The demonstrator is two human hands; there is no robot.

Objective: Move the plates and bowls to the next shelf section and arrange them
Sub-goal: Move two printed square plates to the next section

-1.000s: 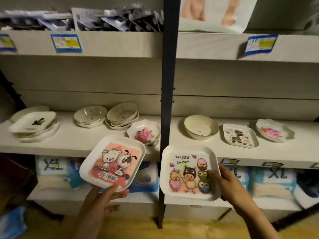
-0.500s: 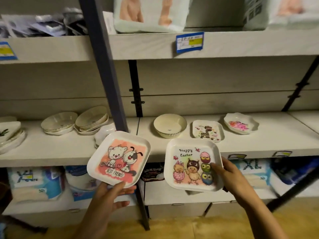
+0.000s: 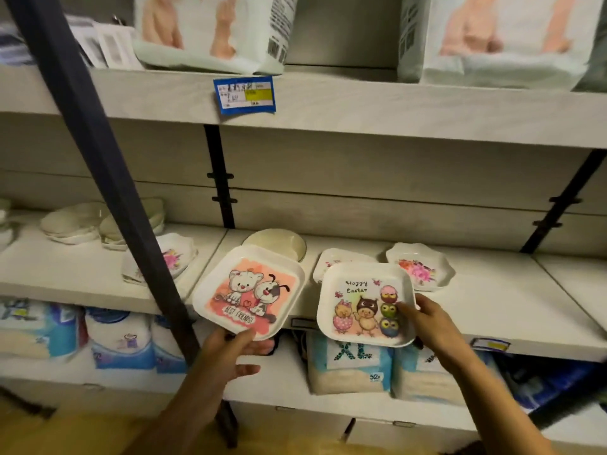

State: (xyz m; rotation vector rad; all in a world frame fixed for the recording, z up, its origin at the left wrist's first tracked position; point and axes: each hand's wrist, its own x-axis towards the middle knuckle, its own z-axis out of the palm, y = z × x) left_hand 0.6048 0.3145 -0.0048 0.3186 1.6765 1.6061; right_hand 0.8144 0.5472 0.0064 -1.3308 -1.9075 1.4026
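Mid-task | our left hand (image 3: 230, 351) gripped the square cat-and-dog melamine plate (image 3: 248, 292), right hand (image 3: 430, 326) the square Easter-chick plate (image 3: 365, 303), both over the next section's shelf (image 3: 492, 300) | three dishes placed there; stacked cream bowls (image 3: 74, 221) left behind.

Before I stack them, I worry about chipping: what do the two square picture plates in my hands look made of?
Both the square white Best Friends plate and the square white Happy Easter plate look like glossy melamine or plastic: thin rounded rims, printed cartoons. Ceramic cannot be ruled out.
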